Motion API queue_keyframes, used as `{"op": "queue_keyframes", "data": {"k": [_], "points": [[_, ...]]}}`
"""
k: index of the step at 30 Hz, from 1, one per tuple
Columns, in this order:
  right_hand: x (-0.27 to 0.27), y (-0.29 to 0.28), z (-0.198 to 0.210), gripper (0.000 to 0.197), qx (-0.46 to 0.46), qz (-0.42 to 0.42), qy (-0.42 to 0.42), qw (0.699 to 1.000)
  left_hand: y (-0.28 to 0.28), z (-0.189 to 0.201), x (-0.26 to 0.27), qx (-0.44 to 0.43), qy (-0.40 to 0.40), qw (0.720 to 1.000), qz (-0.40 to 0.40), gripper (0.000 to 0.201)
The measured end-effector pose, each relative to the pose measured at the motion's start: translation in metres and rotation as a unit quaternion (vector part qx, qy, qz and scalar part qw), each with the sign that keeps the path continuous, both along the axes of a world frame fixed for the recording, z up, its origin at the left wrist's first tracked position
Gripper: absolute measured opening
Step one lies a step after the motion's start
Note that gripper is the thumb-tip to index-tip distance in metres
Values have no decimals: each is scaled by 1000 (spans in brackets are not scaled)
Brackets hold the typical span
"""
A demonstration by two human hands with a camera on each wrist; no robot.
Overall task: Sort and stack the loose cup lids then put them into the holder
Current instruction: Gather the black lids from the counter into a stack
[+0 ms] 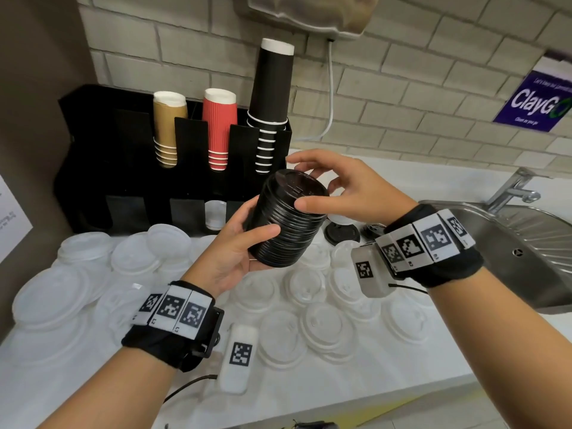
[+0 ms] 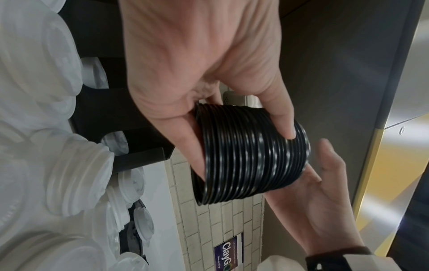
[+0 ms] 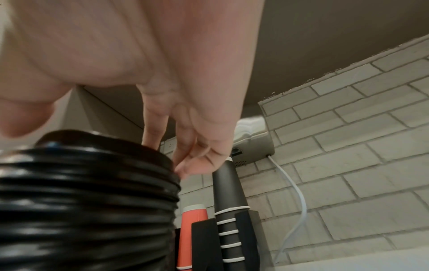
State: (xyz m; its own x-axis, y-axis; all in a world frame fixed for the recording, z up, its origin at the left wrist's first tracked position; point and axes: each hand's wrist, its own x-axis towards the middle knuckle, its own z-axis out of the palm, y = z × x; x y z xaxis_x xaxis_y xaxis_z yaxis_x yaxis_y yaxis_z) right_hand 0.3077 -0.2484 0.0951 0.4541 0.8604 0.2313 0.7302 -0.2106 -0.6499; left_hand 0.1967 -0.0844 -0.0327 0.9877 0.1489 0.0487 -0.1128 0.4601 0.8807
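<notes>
A tall stack of black cup lids (image 1: 288, 224) is held tilted above the counter. My left hand (image 1: 250, 236) grips its lower part, thumb across the front. My right hand (image 1: 309, 188) pinches the top of the stack, thumb on the side rim and fingertips on the top lid's far edge. The right wrist view shows those fingertips (image 3: 185, 168) on the stack's (image 3: 81, 192) upper rim. The left wrist view shows thumb and fingers around the ribbed stack (image 2: 250, 155). The black holder (image 1: 123, 144) stands behind, against the wall. Several loose translucent white lids (image 1: 278, 332) cover the counter.
Brown cups (image 1: 168, 131), red cups (image 1: 219, 125) and black cups (image 1: 272, 97) fill the holder's upper slots; one lower slot holds clear lids (image 1: 215, 215). A loose black lid (image 1: 342, 234) lies on the counter by the steel sink (image 1: 510, 243). A white tagged device (image 1: 238, 357) lies near the front edge.
</notes>
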Motion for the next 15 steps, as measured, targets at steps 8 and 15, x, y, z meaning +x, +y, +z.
{"op": "queue_keyframes", "data": {"k": [8, 15], "points": [[81, -54, -36, 27, -194, -225, -4, 955, 5, 0, -1, -35, 5, 999, 24, 62], [126, -88, -112, 86, -476, -245, -39, 844, 4, 1, -2, -27, 7, 999, 29, 61]]}}
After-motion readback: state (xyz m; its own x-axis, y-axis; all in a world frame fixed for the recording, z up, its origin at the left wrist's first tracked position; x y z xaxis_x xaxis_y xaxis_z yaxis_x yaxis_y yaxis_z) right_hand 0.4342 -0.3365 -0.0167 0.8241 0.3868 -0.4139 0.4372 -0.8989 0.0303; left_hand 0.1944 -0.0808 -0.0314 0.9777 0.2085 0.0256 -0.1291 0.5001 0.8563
